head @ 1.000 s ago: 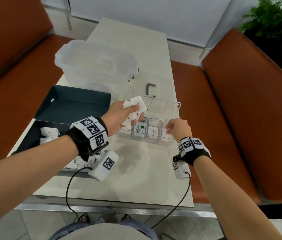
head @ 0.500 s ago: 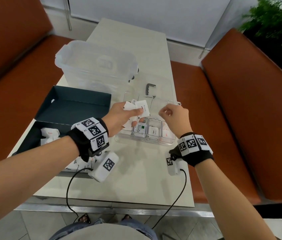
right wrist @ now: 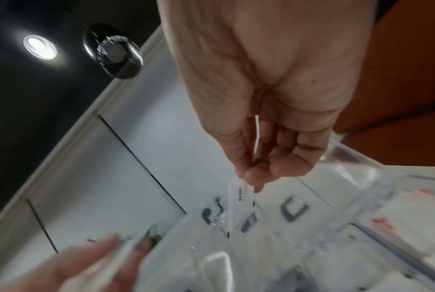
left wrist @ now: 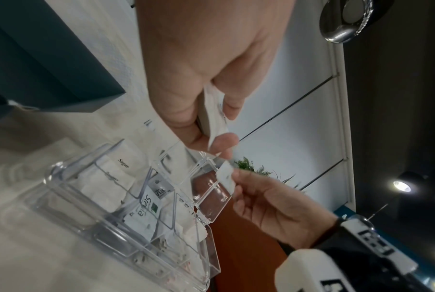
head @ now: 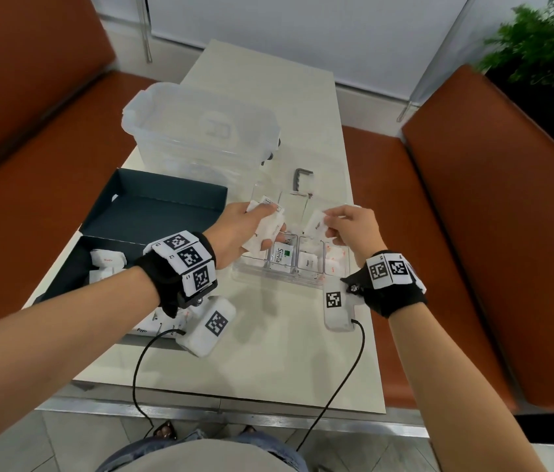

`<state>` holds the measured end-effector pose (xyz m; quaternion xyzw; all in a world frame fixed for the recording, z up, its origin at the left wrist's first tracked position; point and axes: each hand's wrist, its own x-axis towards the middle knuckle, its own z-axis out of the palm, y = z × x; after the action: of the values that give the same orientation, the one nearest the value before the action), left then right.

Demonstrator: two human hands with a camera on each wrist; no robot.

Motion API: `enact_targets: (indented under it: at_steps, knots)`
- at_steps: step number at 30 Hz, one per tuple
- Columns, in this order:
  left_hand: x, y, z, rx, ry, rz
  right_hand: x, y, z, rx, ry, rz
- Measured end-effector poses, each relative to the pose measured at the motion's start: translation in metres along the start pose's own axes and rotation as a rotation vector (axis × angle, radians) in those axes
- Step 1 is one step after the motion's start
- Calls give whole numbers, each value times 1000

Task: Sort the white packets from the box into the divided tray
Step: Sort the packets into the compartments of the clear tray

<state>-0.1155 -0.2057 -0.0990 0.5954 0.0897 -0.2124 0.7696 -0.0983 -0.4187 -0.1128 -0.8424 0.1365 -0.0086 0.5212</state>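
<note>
Centrally in the head view, the left hand (head: 241,229) grips a small stack of white paper packets (head: 267,229) above the clear plastic divided tray (head: 262,281). Just right of it, the right hand (head: 353,229) pinches a single white packet (head: 316,221) between thumb and fingertips over the tray's middle compartments. More packets lie in the dark blue cardboard box (head: 153,212) at left.

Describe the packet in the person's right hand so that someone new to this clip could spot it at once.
Start at the clear divided tray on the pale table, right of the dark open box. Above the tray's right end, the right hand pinches a single white packet by its edge. Unlike the packets lying in the compartments or the bunch in the left hand, it is alone and held in the air.
</note>
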Motion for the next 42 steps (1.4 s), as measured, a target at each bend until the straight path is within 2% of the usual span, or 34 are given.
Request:
enact_targets:
  at_steps: [2,11,20,25,31,38,40,42]
  knots:
    - [-1,1,-1,-29,-6,-7,3,15,3,-92,6,19]
    - [-3,0,-6,-30,7,7,-1,43,25,-362,154,-155]
    - [-1,0,-5,-25,-18,4,-1,50,35,-678,84,-292]
    - [-1,-1,-3,-11,-30,-2,0,47,40,-829,9,-299]
    - [-2,0,-5,-24,-32,-2,1,42,40,-887,26,-335]
    - [-3,2,-6,-68,-65,-32,1,42,42,-953,-24,-296]
    - [-2,3,-8,-95,-84,-66,0,37,40,-899,-1,-300]
    - [-2,3,-9,-146,-109,-103,-5,26,37,-713,52,-311]
